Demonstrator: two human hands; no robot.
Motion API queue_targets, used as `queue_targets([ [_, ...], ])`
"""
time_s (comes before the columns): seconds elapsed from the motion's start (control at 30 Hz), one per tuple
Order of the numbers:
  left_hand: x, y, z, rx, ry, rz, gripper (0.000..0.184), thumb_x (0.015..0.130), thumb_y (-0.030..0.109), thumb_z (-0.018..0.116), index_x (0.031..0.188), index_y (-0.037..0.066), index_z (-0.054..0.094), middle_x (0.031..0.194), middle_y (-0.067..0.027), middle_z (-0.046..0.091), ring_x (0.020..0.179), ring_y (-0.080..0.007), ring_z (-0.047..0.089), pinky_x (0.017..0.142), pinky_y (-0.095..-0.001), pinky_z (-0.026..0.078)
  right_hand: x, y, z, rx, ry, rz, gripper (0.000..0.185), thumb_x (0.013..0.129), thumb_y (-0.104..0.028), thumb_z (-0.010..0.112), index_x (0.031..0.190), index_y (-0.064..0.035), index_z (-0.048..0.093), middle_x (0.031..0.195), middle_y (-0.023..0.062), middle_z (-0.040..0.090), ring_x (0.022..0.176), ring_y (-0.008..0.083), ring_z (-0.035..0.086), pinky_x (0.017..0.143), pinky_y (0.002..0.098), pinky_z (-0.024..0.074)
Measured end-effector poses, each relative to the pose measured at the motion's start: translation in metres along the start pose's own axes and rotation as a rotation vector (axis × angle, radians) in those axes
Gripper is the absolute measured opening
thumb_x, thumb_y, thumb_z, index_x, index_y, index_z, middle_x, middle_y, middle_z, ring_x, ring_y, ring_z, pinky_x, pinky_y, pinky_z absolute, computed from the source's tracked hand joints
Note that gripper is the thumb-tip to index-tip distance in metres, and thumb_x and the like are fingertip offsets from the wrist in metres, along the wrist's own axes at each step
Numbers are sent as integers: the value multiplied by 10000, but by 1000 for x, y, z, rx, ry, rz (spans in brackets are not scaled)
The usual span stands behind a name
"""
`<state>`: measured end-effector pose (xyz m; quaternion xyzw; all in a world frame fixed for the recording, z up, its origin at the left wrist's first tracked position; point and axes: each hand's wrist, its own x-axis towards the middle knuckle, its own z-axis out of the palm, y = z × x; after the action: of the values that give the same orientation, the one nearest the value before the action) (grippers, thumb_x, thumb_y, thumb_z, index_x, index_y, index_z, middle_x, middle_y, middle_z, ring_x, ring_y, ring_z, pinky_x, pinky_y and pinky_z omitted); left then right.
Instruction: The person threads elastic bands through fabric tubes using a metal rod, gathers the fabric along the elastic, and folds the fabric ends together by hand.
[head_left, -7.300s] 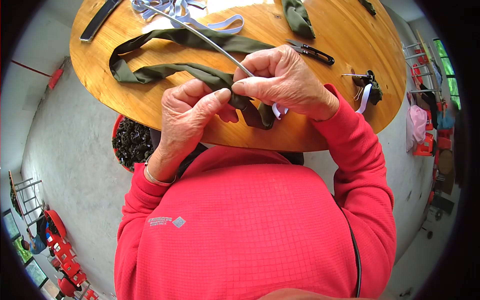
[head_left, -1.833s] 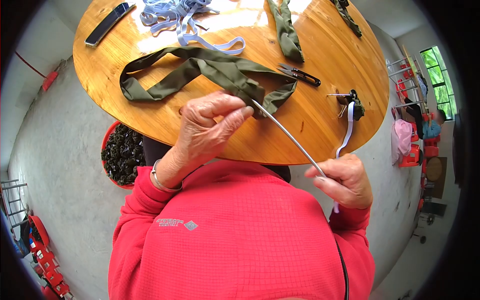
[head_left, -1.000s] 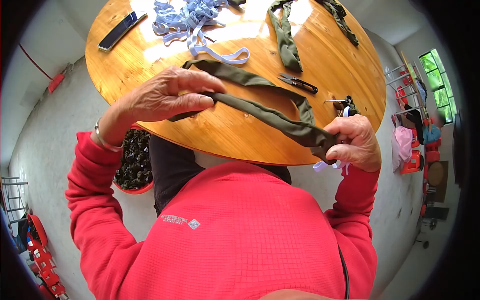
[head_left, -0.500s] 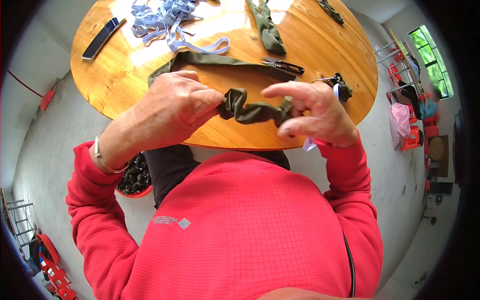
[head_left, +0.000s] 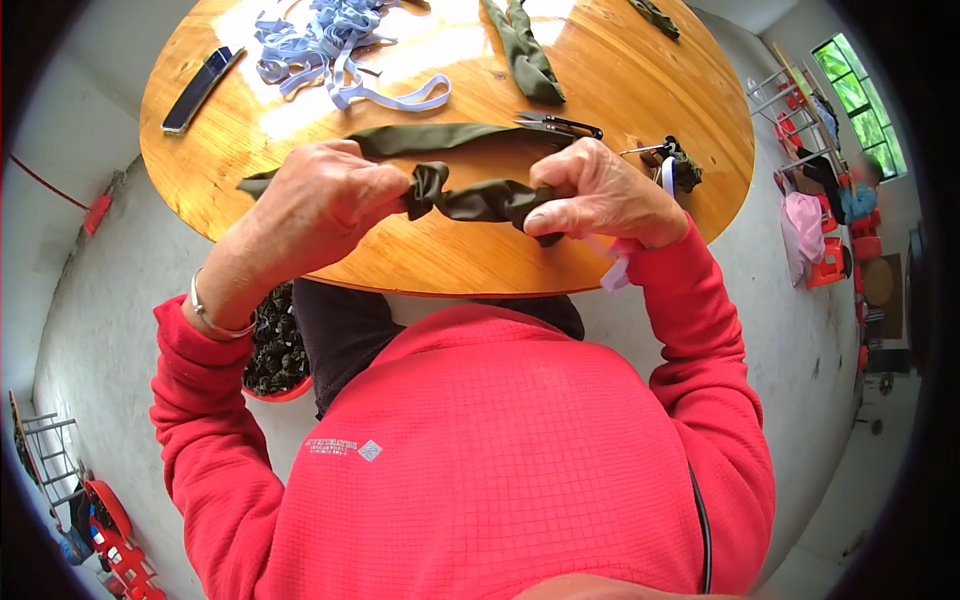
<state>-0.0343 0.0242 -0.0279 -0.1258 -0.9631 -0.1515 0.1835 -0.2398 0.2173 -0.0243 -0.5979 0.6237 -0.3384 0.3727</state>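
Between my hands stretches a gathered olive-green fabric tube [head_left: 475,203], bunched and twisted just above the table's near edge. My left hand [head_left: 320,205] is closed on its left end. Thumb and fingers of my right hand [head_left: 605,195] pinch its right end. A pale elastic band end [head_left: 615,272] hangs below my right hand. Just behind the tube lies a long flat olive fabric strip [head_left: 430,138], partly covered by my left hand. Black-handled thread snips [head_left: 565,126] rest at its right end. A small dark green fabric bundle [head_left: 685,170] lies right of my right hand.
On the round wooden table [head_left: 210,190] are a pile of light blue elastic [head_left: 325,45], a dark phone-like object [head_left: 200,90] and a folded olive fabric piece [head_left: 525,60]. Below, a red basin [head_left: 285,394] of dark gathered pieces stands on the floor near my left leg.
My right hand has gone from spread fingers to pinching the tube's right end. Both hands and the tube have shifted slightly left. More of the flat strip's left end shows.
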Motion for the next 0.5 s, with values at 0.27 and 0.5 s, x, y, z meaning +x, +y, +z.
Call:
queue_targets([
  [0.27, -34, -18, -14, -12, -2, -130, 97, 751, 51, 662, 776, 12, 577, 609, -111, 541, 539, -271, 535, 538, -327, 427, -24, 12, -32, -112, -240, 295, 259, 707, -177, 762, 884, -19, 657, 682, 27, 618, 583, 91, 553, 542, 244, 442],
  [0.5, -11, -7, -9, -345, 9, -309, 73, 820, 43, 610, 839, -25, 592, 612, -100, 545, 521, -171, 555, 493, -288, 422, -8, -55, 7, -870, 462, -414, 487, 683, -229, 742, 1111, -76, 566, 970, 95, 623, 932, 264, 557, 860, 416, 377],
])
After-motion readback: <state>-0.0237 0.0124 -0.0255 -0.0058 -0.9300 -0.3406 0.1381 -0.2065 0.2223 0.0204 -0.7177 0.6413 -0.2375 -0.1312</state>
